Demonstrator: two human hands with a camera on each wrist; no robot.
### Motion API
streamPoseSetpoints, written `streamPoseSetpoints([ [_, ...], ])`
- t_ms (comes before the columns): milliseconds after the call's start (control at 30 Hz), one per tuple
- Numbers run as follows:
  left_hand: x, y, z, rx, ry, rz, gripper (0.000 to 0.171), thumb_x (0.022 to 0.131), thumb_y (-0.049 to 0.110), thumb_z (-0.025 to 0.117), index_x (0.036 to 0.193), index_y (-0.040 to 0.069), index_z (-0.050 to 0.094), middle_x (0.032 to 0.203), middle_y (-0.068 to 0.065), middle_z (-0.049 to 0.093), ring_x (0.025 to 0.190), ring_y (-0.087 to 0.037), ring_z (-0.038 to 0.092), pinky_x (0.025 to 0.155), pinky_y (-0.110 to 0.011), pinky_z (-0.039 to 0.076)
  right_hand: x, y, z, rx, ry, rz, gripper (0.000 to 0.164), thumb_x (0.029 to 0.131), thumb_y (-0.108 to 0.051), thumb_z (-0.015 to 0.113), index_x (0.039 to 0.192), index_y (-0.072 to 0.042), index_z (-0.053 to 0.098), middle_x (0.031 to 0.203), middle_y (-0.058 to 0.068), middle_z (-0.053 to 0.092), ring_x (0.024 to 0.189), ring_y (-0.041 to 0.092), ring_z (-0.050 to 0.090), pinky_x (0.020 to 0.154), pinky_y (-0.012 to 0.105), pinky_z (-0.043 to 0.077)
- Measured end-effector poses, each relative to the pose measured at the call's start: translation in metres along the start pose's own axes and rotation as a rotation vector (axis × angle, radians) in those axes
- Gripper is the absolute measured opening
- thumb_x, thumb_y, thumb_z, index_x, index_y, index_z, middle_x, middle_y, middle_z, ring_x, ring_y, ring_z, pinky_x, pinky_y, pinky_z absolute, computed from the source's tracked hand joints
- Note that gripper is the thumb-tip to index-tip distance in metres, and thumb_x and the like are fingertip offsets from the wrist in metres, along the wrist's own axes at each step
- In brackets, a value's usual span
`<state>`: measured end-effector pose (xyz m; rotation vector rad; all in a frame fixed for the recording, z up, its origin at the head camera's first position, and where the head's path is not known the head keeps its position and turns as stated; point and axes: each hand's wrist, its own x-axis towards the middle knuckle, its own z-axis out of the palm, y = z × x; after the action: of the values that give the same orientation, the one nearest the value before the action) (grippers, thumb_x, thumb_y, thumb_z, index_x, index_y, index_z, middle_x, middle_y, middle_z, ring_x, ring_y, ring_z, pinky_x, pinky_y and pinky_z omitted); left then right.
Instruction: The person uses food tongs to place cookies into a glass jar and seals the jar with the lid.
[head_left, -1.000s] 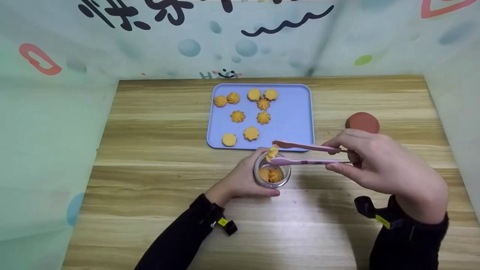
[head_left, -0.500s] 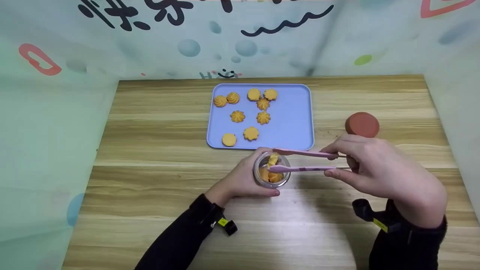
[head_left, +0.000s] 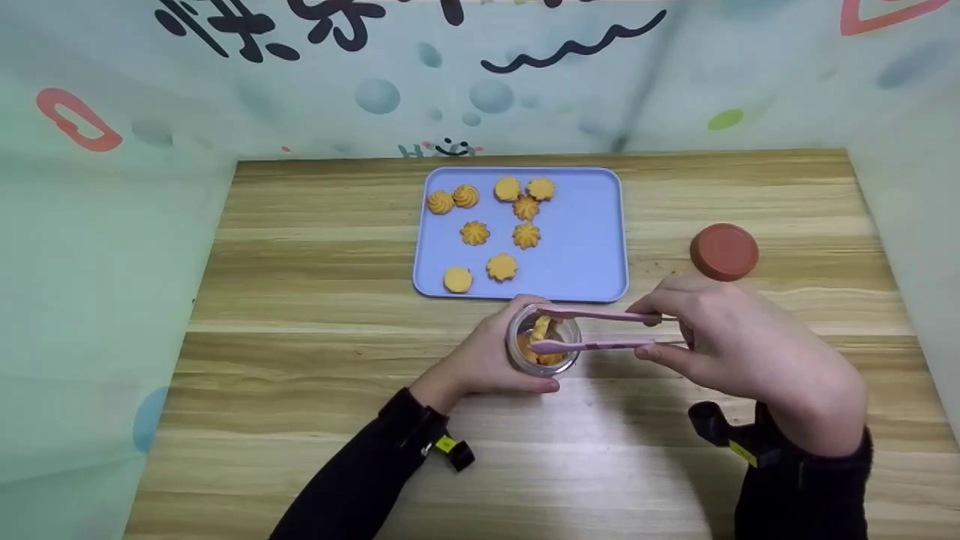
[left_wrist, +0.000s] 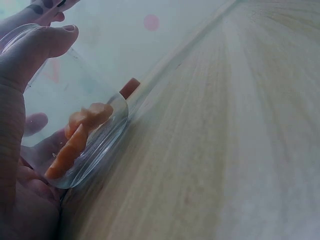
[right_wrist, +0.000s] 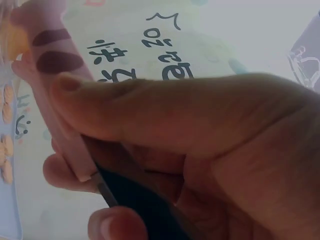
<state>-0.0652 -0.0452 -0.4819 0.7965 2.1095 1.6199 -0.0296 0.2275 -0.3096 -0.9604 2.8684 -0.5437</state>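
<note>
My left hand [head_left: 491, 356] grips a clear jar [left_wrist: 102, 145] around its side, mouth upward in the head view. Cookies [left_wrist: 70, 150] lie at the jar's bottom. From the right, my right hand [head_left: 731, 341] pinches a pair of pink tongs [head_left: 600, 346] between thumb and fingers. A cookie [head_left: 540, 328] sits between the tong tips, over the jar's mouth; whether it is below the rim I cannot tell. In the right wrist view the thumb presses along one tong arm [right_wrist: 55, 60], and part of that cookie shows at the upper left.
Beyond the jar lies a blue tray [head_left: 585, 247] with several cookies [head_left: 502, 267], some swirled side up, some flat side up. A reddish-brown lid [head_left: 724, 251] rests on the wooden table [head_left: 300, 300] beyond my right hand. A printed cloth [head_left: 315, 112] hangs behind the table.
The tongs have moved toward me and slightly left, bringing the cookie from the jar's far rim to over its mouth. More of the lid shows. The left hand and jar have stayed put.
</note>
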Motion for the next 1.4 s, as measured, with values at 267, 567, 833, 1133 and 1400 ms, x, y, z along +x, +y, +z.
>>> streamPoseSetpoints([
  [267, -0.003, 0.024, -0.006, -0.036, -0.017, 0.025, 0.088, 0.059, 0.028, 0.091, 0.131, 0.027, 0.041, 0.126, -0.001, 0.058, 0.118, -0.022, 0.056, 0.103, -0.029, 0.046, 0.002, -0.004, 0.003, -0.027, -0.004, 0.002, 0.026, 0.078, -0.025, 0.077, 0.102, -0.019, 0.068, 0.089, -0.009, 0.062, 0.071, 0.004, 0.049, 0.062, 0.025, 0.045],
  [567, 0.000, 0.005, -0.002, -0.015, -0.007, 0.024, 0.090, 0.057, 0.039, 0.090, 0.131, 0.032, 0.039, 0.126, 0.008, 0.057, 0.117, -0.013, 0.056, 0.104, -0.028, 0.046, 0.004, -0.004, 0.004, -0.019, -0.012, 0.006, 0.027, 0.078, -0.027, 0.077, 0.102, -0.018, 0.068, 0.088, -0.007, 0.062, 0.071, 0.006, 0.050, 0.062, 0.025, 0.046],
  [833, 0.002, -0.007, 0.000, 0.001, -0.002, 0.032, 0.093, 0.056, 0.043, 0.090, 0.132, 0.034, 0.037, 0.124, 0.010, 0.058, 0.114, -0.006, 0.057, 0.103, -0.028, 0.046, 0.001, -0.004, 0.003, -0.014, -0.003, 0.029, 0.028, 0.080, -0.029, 0.074, 0.105, -0.019, 0.066, 0.089, -0.010, 0.060, 0.063, 0.000, 0.047, 0.058, 0.019, 0.043],
  [1133, -0.004, 0.022, -0.005, -0.006, -0.016, 0.002, 0.089, 0.059, 0.031, 0.091, 0.131, 0.030, 0.039, 0.127, 0.002, 0.059, 0.116, -0.010, 0.057, 0.105, -0.031, 0.044, 0.001, -0.003, 0.002, -0.004, 0.017, 0.010, 0.029, 0.080, -0.029, 0.074, 0.106, -0.019, 0.066, 0.087, -0.012, 0.059, 0.061, -0.001, 0.045, 0.057, 0.018, 0.042],
  [1400, -0.005, 0.026, -0.006, 0.014, -0.011, 0.017, 0.091, 0.059, 0.031, 0.091, 0.134, 0.025, 0.039, 0.128, 0.003, 0.057, 0.120, -0.020, 0.055, 0.108, -0.038, 0.042, 0.010, 0.004, 0.004, -0.002, 0.140, -0.043, 0.033, 0.083, -0.032, 0.072, 0.112, -0.017, 0.065, 0.096, -0.009, 0.063, 0.063, 0.002, 0.046, 0.055, 0.018, 0.043],
])
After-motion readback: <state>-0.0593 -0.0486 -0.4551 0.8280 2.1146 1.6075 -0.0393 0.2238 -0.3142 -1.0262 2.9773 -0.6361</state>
